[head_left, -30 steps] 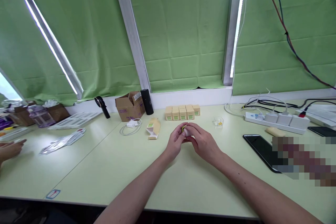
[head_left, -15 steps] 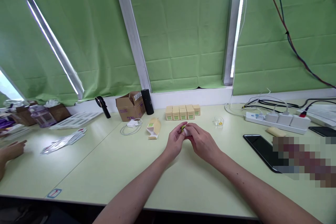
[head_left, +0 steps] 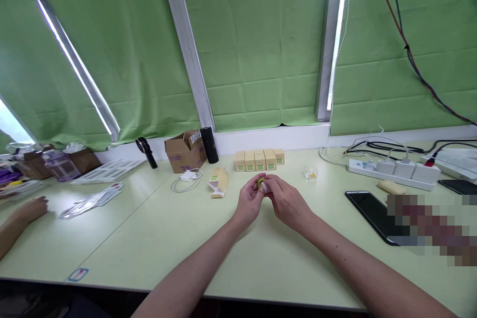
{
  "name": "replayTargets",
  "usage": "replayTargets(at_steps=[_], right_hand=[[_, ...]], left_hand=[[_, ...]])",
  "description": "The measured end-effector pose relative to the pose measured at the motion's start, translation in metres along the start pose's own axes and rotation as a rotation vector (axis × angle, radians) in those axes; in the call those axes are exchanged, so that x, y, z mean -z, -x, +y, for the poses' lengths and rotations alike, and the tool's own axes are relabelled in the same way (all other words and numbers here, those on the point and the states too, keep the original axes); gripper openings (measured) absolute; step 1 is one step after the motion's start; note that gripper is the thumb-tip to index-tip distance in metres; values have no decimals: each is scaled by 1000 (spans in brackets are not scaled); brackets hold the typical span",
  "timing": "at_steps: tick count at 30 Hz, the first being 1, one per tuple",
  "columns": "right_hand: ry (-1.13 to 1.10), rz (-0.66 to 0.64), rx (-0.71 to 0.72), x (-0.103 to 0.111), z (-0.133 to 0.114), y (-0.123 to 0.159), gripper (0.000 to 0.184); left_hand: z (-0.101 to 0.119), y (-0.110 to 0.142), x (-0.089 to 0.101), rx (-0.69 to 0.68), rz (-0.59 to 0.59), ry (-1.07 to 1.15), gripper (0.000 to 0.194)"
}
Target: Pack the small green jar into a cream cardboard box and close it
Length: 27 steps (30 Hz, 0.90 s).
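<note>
My left hand [head_left: 247,201] and my right hand [head_left: 289,201] meet above the table, fingers closed around one small round item [head_left: 260,183]. Yellow-green with some white is all that shows of it; the fingers hide the rest, and its kind cannot be made out. Beyond the hands, several small kraft boxes [head_left: 255,161] with green labels stand in a row. An opened kraft carton [head_left: 219,180] lies on its side to the left of my hands. To their right sits a small clear plastic case [head_left: 310,174] with a bit of yellow in it.
A white charger with cable [head_left: 188,176], a brown cardboard box [head_left: 184,153], a black cylinder [head_left: 209,145] and a black handheld fan [head_left: 146,151] stand left. Right are a phone [head_left: 372,213] and a power strip [head_left: 395,173]. Another person's hand [head_left: 32,210] rests at far left.
My hands stay in nearly the same place around the small item, with only slight finger movement. At the far left, the other person's hand has shifted a little to the right.
</note>
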State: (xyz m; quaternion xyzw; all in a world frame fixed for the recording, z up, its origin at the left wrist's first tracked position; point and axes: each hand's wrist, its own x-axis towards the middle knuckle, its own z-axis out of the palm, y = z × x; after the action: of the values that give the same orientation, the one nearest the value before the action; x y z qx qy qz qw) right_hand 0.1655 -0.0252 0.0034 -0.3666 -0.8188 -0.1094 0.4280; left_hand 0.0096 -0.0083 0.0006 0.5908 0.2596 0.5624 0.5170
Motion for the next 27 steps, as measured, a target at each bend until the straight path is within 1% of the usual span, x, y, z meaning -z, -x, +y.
replayTargets(at_steps=[7,17,22,27], right_hand=[[-10,-13,7,3,-1,-1,29],[20,42,60,4,0,-2,26],[53,111,96,0,4,-2,24],[100,139,100,-2,5,-1,29]], left_hand=[[-4,0,-2,-19,22,-10,57],[-2,2,-4,-44,34,-20,56],[2,3,-4,-6,21,25,62],[4,5,-2,28,-20,72,63]])
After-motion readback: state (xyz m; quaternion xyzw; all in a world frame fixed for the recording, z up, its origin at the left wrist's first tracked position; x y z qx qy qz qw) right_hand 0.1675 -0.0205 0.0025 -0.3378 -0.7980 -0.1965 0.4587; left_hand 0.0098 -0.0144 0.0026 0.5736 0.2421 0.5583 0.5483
